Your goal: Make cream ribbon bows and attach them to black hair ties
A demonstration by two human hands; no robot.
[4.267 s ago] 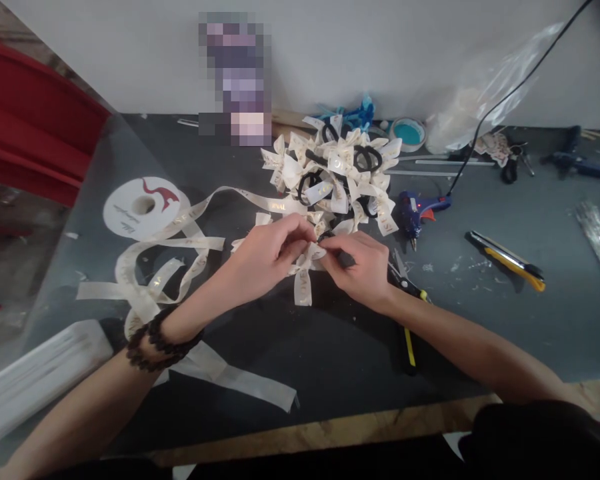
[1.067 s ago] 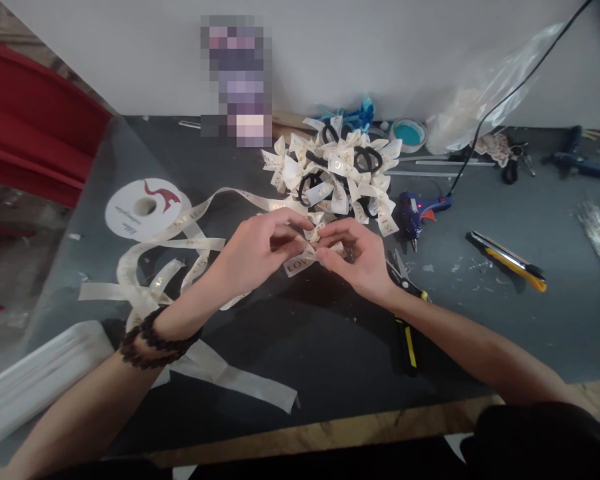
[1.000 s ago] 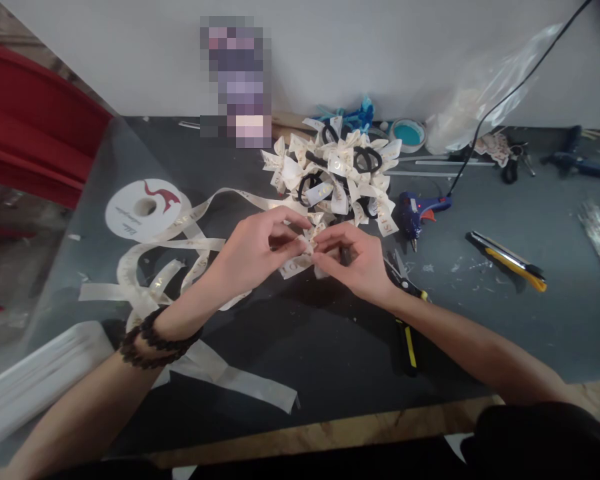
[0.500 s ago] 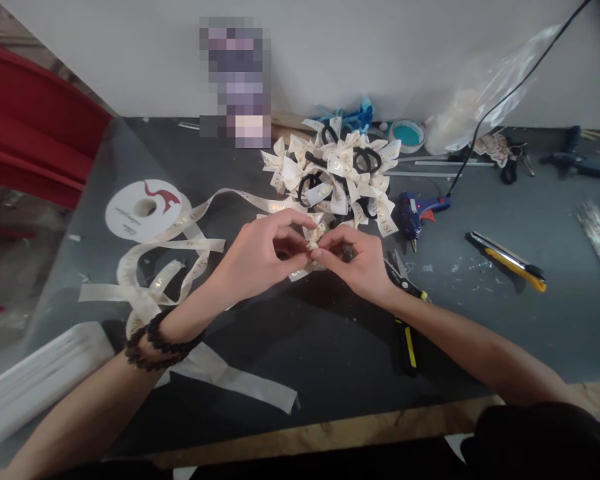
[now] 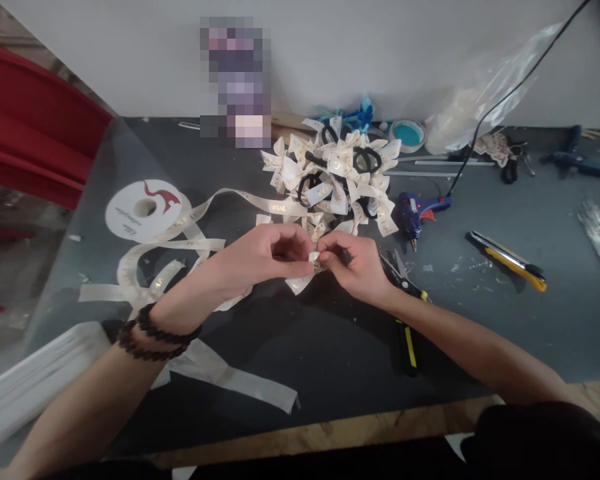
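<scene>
A cream ribbon bow (image 5: 314,256) with gold print is pinched between the fingertips of both hands, partly hidden by them. My left hand (image 5: 273,257), below a wrist with two dark bead bracelets, grips it from the left. From the right, my right hand (image 5: 357,263) closes thumb and forefinger on it. Just beyond the hands lies a pile of ribbon bows (image 5: 343,167) with black hair ties among them. A long printed ribbon (image 5: 240,199) runs in loops from the white spool (image 5: 123,212) toward the pile.
Scissors (image 5: 405,287) with black and yellow handles lie partly under my right wrist. A blue glue gun (image 5: 420,210) with its cord and a yellow utility knife (image 5: 507,260) are to the right. A tape roll (image 5: 407,135) stands behind; a white box (image 5: 45,380) sits front left.
Both hands have come slightly nearer to me with the bow. My left hand has tilted, and the fingertips now meet at a small fold of ribbon.
</scene>
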